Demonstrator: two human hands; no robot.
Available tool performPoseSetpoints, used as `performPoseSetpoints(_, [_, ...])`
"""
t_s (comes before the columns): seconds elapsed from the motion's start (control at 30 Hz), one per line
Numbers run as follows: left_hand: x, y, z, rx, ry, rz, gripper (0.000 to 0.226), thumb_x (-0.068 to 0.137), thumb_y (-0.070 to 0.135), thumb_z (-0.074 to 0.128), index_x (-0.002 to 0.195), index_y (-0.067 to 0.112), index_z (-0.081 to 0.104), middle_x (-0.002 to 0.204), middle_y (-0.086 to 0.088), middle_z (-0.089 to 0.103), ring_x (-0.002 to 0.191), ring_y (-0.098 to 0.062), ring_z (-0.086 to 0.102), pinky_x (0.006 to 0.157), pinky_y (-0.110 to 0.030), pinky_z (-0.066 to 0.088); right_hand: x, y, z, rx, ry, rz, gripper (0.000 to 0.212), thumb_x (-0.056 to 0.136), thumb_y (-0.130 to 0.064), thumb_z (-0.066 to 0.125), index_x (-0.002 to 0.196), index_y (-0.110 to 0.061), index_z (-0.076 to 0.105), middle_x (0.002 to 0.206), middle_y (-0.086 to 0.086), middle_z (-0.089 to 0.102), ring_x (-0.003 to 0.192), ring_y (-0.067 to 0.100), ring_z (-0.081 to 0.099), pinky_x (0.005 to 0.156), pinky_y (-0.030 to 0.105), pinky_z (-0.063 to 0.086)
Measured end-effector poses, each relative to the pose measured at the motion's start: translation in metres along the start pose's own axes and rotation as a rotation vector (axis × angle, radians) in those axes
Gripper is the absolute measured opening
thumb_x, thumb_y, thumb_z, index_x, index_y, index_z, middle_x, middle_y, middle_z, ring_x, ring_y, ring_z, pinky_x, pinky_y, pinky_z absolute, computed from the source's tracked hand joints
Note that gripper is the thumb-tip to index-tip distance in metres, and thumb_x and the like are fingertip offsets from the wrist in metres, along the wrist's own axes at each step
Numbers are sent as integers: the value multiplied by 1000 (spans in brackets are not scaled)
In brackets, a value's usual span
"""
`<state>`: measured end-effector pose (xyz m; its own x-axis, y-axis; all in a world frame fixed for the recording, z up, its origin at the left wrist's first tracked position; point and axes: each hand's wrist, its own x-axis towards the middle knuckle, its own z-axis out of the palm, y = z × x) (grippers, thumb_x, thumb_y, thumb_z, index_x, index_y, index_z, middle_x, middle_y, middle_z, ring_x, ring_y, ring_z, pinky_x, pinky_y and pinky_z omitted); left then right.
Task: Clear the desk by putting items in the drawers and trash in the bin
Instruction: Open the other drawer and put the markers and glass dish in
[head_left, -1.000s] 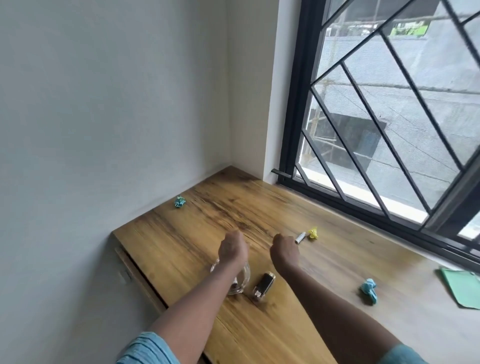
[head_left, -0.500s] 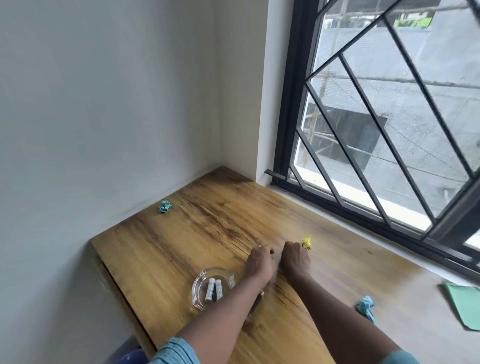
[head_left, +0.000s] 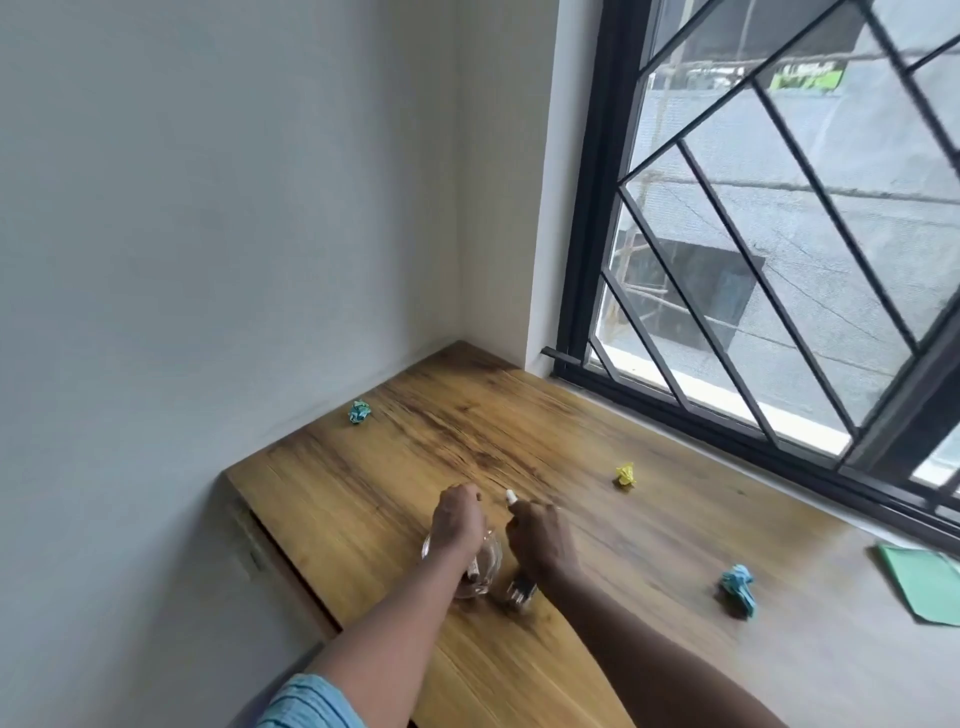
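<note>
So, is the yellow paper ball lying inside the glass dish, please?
No, the yellow ball lies on the bare desk, apart from the dish.

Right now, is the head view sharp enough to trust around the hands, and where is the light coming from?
Head view: daylight comes from the window on the right; motion blur softens the left hand, right hand and glass dish; wide-angle distortion bends the window frame; the crumpled yellow paper reads clearly; no strong glare on the desk.

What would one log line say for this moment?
right hand: holds battery | left hand: over glass dish | paper balls: on desk
</note>
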<state>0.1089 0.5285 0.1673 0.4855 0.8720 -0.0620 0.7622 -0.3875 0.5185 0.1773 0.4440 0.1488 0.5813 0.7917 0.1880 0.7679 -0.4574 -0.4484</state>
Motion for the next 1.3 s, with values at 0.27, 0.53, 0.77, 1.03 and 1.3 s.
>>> performPoseSetpoints(0.27, [-14,-42,-20,-103,64,-15,29,92,3,50,118,7,63,120,-9,64,107,-19,62,85,-22,49,-31,-25,24,-249,-75,-253,17,82,-15,57,90,-9,71,74,9,67,63,26,64,53,34,51])
performPoseSetpoints(0.53, [-20,-59,-22,-143,76,69,28,91,1,49,116,2,63,117,-14,65,107,-22,62,86,-23,49,-40,-50,23,-219,-49,-146,25,95,-14,43,100,-3,64,100,18,65,92,33,60,73,40,48])
performPoseSetpoints(0.77, [-24,-76,-18,-202,98,94,29,93,2,45,116,5,64,114,-10,67,104,-19,62,83,-21,47,-47,-58,38,-179,8,-42,22,94,-12,43,99,-5,63,96,15,66,89,29,60,77,38,52])
performPoseSetpoints(1.03, [-49,-87,-8,-284,192,117,28,92,2,47,113,5,65,115,-10,65,106,-23,59,89,-27,44,-78,-51,48,-169,153,-1,23,65,6,69,85,-5,70,91,12,69,76,30,64,57,34,53])
performPoseSetpoints(1.3, [-82,-109,-12,-377,284,114,25,92,3,46,106,4,67,111,-14,65,104,-30,58,88,-36,46,-139,-57,53,-180,334,23,32,72,-6,37,79,-7,68,84,10,68,73,29,63,60,30,53])
